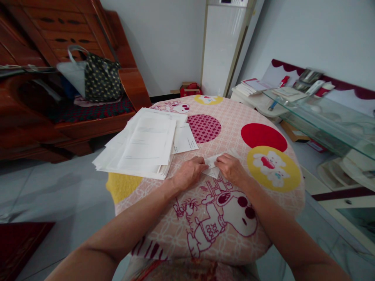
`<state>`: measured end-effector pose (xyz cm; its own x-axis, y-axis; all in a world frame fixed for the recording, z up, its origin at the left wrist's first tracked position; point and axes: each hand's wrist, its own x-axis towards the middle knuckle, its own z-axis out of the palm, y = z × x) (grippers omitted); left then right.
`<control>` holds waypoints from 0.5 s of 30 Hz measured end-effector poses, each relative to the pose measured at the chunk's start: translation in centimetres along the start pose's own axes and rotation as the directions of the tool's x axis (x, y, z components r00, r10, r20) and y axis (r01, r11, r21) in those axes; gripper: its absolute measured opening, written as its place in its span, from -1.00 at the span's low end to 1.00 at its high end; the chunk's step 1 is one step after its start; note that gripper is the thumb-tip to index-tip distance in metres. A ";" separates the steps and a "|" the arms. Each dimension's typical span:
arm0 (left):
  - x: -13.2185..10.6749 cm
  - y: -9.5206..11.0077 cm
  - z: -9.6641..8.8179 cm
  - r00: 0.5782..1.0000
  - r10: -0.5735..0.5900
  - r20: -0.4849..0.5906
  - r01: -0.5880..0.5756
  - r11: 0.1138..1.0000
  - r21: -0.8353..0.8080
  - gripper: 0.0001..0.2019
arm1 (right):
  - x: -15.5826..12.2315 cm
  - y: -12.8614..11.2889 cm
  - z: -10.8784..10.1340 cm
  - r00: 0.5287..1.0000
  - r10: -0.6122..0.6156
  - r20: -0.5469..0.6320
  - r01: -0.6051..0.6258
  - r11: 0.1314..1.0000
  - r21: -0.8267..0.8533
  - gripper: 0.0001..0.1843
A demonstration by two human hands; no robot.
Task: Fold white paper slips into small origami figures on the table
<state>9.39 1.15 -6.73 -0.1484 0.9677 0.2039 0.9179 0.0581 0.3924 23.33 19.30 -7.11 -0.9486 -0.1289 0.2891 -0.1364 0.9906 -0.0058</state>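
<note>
A small folded piece of white paper (pixel 211 162) lies on the patterned tablecloth, pinched between my two hands. My left hand (pixel 190 171) grips its left side with curled fingers. On the right side, my right hand (pixel 230 167) holds it with thumb and fingers pressed together. A pointed corner of the paper sticks out toward me below the fingers. Left of my hands lies a loose stack of printed paper sheets (pixel 146 140), its edges uneven. One printed sheet (pixel 185 139) juts out from the stack's right side, close to my left hand.
The round table wears a pink tablecloth (pixel 231 117) with cartoon figures. A wooden bench (pixel 96 119) with a dark patterned bag (pixel 102 78) stands at the left. To the right is a glass-topped cabinet (pixel 328 117) with cups and papers. A tall white appliance (pixel 222 47) stands behind.
</note>
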 end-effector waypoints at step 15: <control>-0.2 1.6 -1.3 0.987 0.007 0.161 -0.051 0.961 0.272 -0.79 | -0.7 0.6 0.3 0.997 0.075 -0.007 -0.074 0.994 0.085 -0.72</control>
<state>10.42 0.71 -4.97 -0.0812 0.9949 0.0599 0.9897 0.0734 0.1228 23.85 19.98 -7.57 -0.9541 -0.0536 0.2947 -0.0893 0.9900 -0.1091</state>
